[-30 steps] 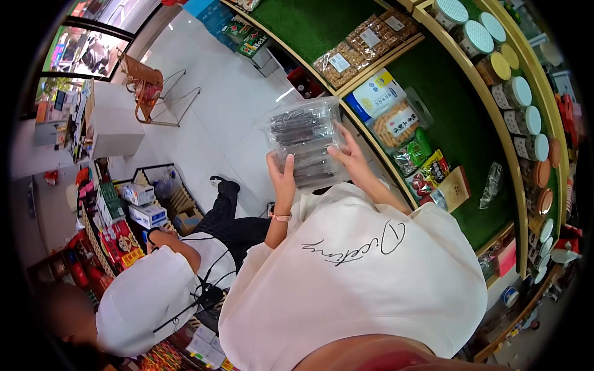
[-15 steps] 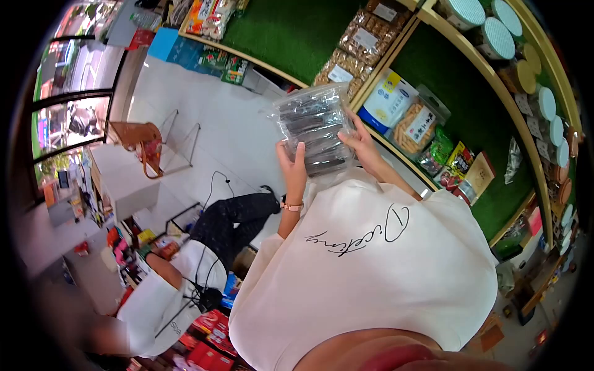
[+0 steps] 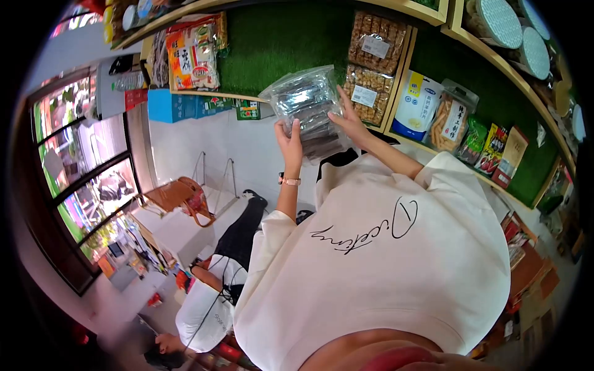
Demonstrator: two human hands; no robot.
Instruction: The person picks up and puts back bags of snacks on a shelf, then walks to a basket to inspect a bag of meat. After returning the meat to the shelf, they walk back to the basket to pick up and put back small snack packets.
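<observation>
A clear plastic bag of dark, strip-like pieces [image 3: 308, 111] is held up in front of my chest, near the edge of a green-lined shelf [image 3: 278, 37]. My left hand [image 3: 291, 139] grips its lower left side, thumb on the front. On its right side, my right hand [image 3: 354, 127] pinches the edge with the thumb in front and fingers partly behind. Right of the bag, packs of brown nut-like snacks [image 3: 368, 93] lie on the shelf.
Further right on the shelf are a white and blue pouch [image 3: 416, 105] and a bag of stick snacks [image 3: 450, 123]. Lidded jars [image 3: 495, 21] stand at upper right. A person in white [image 3: 207, 309] is at lower left, near a white table [image 3: 173, 232] and a brown bag [image 3: 173, 195].
The view has turned and shifted, showing more of the left shelf and windows. The bag stays in both hands, now nearer the shelf edge. The other person appears lower and further right.
</observation>
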